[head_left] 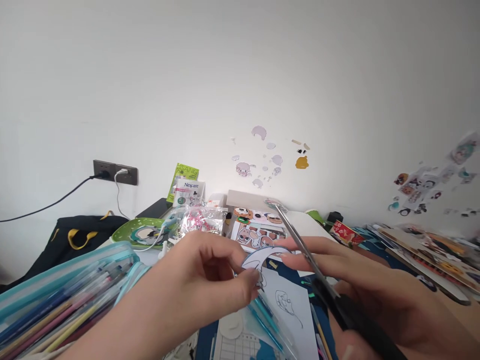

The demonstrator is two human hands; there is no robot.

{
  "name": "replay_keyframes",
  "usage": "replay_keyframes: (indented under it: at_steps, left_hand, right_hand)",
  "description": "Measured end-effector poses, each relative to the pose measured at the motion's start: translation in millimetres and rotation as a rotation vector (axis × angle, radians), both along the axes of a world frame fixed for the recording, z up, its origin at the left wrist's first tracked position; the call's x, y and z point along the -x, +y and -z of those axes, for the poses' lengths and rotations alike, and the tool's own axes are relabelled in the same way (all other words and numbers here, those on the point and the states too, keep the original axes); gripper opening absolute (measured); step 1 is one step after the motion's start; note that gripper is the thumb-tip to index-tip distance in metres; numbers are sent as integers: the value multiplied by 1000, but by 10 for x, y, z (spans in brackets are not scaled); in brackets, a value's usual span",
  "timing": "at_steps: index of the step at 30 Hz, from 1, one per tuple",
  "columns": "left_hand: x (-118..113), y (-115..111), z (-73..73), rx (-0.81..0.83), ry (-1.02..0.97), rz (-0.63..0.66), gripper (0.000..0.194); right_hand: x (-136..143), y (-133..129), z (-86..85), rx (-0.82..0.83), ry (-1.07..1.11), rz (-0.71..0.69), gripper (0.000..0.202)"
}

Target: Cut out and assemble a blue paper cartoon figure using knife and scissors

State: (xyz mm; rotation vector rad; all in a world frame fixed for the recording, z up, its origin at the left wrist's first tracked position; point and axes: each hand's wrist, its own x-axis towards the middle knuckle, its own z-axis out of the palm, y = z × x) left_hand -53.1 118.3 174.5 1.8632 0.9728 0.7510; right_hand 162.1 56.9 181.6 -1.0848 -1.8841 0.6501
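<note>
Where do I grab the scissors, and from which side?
Probably best by the black handle, from the lower right of the picture, where the right hand holds the scissors. The metal blades point up and left, so coming from the tip end looks riskier.

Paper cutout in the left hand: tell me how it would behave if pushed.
The paper cutout is probably light, since it looks like a thin sheet pinched in the left hand's fingertips. Its narrow, curved strip would likely flex under a push. That slim part may also crease or tear fairly easily.
</note>
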Motion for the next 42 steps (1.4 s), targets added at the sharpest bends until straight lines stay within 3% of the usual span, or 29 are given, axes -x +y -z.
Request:
replay_keyframes:
  at_steps: [4, 13, 18, 23, 27, 32, 42]
  left_hand:
    - [3, 11, 30, 101, -92, 33, 27]
    - [-58, -9, 2, 297, -273, 97, 18]
    - [-57, -49, -5, 289, -245, 69, 16]
    - [-69, -86, -21, 324, -319, -19, 14]
    - [-68, -56, 12, 316, -309, 22, 14]
    - [-65, -34, 28, 307, -291, 39, 12]
    - [-98, -130, -30, 377, -360, -86, 17]
  right_hand:
    - [83, 22, -52, 80, 66, 47, 38]
    - [67, -7, -47, 51, 147, 75, 45]
    - [99, 3, -100, 40, 95, 36, 45]
    - [82, 0, -42, 18, 134, 39, 40]
    - [53, 5, -9, -8, 161, 67, 38]
    - [84, 18, -85, 30, 130, 25, 38]
    - [82, 24, -138, 27, 77, 48, 43]
